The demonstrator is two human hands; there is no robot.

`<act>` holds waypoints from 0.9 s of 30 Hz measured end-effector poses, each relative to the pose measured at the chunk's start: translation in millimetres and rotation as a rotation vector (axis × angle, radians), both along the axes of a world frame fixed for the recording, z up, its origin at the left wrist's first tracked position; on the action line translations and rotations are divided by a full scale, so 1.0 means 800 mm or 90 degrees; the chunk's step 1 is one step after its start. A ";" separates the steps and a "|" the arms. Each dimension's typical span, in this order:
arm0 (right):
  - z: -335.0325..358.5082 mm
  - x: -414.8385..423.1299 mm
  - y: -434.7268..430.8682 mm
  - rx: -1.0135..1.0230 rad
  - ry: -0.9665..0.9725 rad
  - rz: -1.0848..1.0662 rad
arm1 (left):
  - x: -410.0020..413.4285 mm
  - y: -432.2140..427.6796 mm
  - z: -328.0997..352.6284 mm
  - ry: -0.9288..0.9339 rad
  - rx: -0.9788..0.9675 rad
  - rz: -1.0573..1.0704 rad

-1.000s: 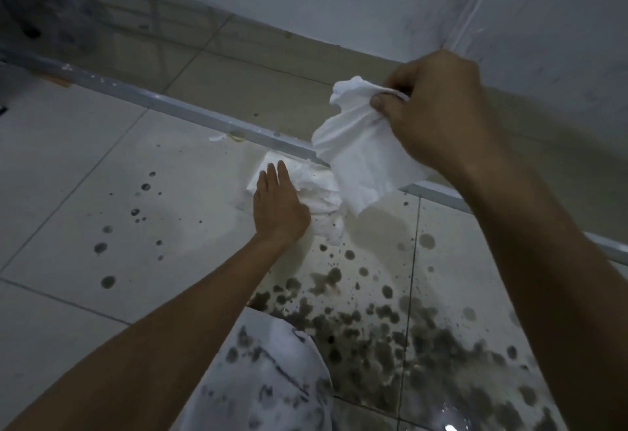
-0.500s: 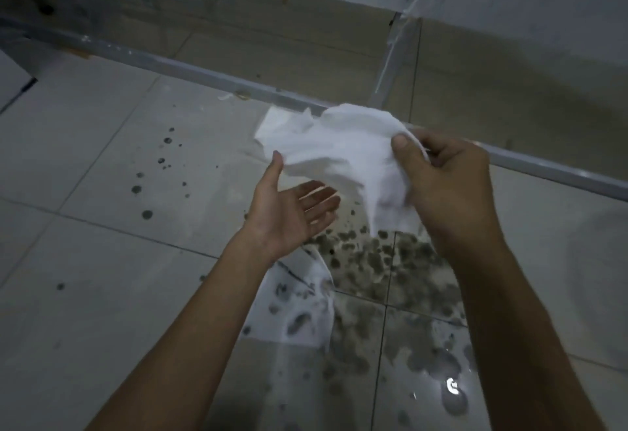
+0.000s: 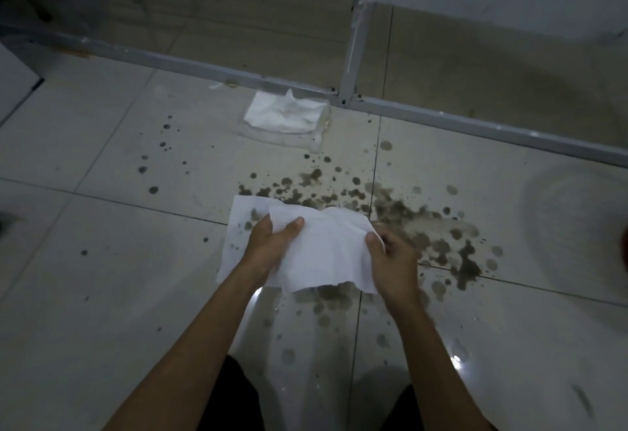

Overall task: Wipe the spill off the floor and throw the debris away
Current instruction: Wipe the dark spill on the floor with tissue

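left hand [image 3: 268,247]: pinches the left part of the held paper towel, thumb laid on top and the fingers curled underneath, out of sight.
right hand [image 3: 394,260]: pinches the right edge of the same towel, thumb pressed on top at the corner, the other fingers bent in behind the edge.
held paper towel [image 3: 326,254]: a white, creased sheet stretched between the two hands above the floor, over the near left part of the spill; its near edge hangs ragged and free.
spill [image 3: 424,226]: dark blotches and specks on the tiles, densest just right of the hands and thinning to scattered dots on the far left; a wet sheen with bright glints spreads over the near tiles between the forearms.
flat sheet [image 3: 238,223]: a second white towel that lies on the floor under the left hand, its far corner dotted with dark stains; the held towel covers most of it.
tissue pack [image 3: 289,116]: clear wrapper with white tissues inside, on the floor at the far side, just beside the metal rail and well apart from the hands.
metal rail [image 3: 204,65]: grey bar that runs across the floor from far left to right, with an upright post [image 3: 356,46] rising from it.
floor [image 3: 102,260]: pale square tiles with thin dark grout lines.
trousers [image 3: 231,396]: dark fabric at the near edge, under both forearms.
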State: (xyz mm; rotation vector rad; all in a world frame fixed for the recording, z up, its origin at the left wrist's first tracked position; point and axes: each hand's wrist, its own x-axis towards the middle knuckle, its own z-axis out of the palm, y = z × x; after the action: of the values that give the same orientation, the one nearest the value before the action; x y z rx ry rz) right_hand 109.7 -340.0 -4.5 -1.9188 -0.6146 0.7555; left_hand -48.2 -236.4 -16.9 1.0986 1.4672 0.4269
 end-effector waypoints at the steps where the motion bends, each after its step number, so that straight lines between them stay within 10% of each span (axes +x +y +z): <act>1: -0.009 0.000 -0.002 -0.003 0.002 0.003 | 0.001 -0.001 -0.005 -0.009 0.010 -0.024; 9: -0.056 0.002 -0.002 0.035 0.032 0.008 | 0.010 0.007 -0.032 0.046 0.148 -0.091; 18: -0.061 -0.015 -0.004 -0.056 -0.397 0.099 | 0.013 -0.012 -0.055 0.318 0.366 -0.082; 27: -0.095 -0.060 0.006 -0.231 -0.448 0.512 | -0.006 -0.053 -0.100 0.487 0.393 -0.439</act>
State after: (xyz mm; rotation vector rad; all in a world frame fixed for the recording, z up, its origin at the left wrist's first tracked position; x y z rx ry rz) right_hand 61.5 -335.1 -80.7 -2.2691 -1.8615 0.6758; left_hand -53.1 -278.5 -96.6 2.3453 1.4842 -0.0745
